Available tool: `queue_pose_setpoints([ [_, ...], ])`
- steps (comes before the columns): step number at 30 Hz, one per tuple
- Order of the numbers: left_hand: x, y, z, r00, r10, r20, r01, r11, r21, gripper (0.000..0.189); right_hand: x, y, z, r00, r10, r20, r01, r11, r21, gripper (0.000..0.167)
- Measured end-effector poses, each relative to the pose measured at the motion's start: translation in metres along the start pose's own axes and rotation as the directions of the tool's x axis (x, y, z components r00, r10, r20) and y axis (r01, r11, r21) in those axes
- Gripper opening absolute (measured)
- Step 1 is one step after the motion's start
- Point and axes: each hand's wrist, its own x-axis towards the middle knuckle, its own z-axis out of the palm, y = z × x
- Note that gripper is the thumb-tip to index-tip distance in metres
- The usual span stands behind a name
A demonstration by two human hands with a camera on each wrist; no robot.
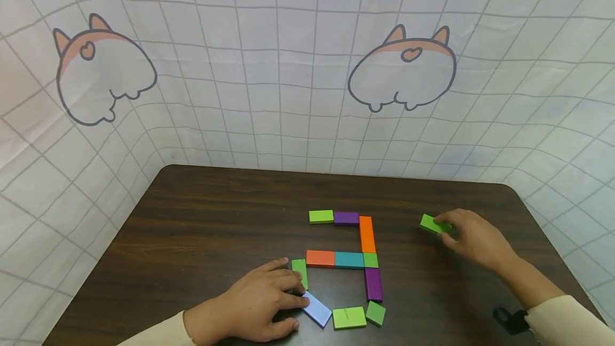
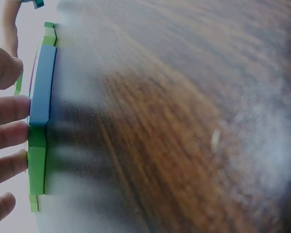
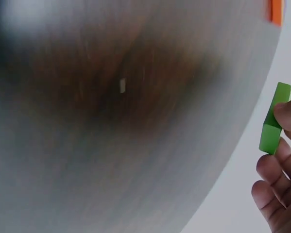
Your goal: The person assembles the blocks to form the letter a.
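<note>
My right hand (image 1: 478, 239) pinches a green block (image 1: 434, 223) between thumb and fingers, at the right of the table. In the right wrist view that green block (image 3: 275, 119) tilts in the grip, the other fingers loosely spread. My left hand (image 1: 259, 298) lies low over the table with its fingers extended. Its fingertips touch a light blue block (image 1: 317, 309) and an upright-running green block (image 1: 300, 274) at the figure's lower left. The left wrist view shows the blue block (image 2: 43, 85) edge-on, fingertips right at its side.
Flat blocks form a figure on the dark wooden table (image 1: 216, 212): a purple block (image 1: 346, 219), an orange block (image 1: 367, 234), a teal block (image 1: 349, 260), a red-orange block (image 1: 320, 259) and several more. A gridded white curtain (image 1: 269, 68) surrounds the table's back and sides.
</note>
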Motion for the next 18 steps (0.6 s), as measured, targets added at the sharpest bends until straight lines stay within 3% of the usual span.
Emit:
queue_pose_setpoints([
  [8, 0.000, 0.001, -0.002, 1.000, -0.012, 0.021, 0.012, 1.000, -0.005, 0.040, -0.019, -0.029, 0.000, 0.995, -0.084, -0.056, 0.085, 0.996, 0.012, 0.034],
  [13, 0.000, 0.001, -0.002, 1.000, -0.013, 0.023, 0.013, 1.000, -0.007, 0.040, -0.030, -0.047, 0.003, 0.978, -0.165, -0.125, 0.166, 0.986, -0.008, 0.036],
  [18, 0.001, 0.000, -0.002, 1.000, -0.009, 0.020, 0.009, 1.000, -0.009, 0.040, -0.041, -0.061, 0.009, 0.969, -0.203, -0.144, 0.203, 0.979, -0.014, 0.040],
])
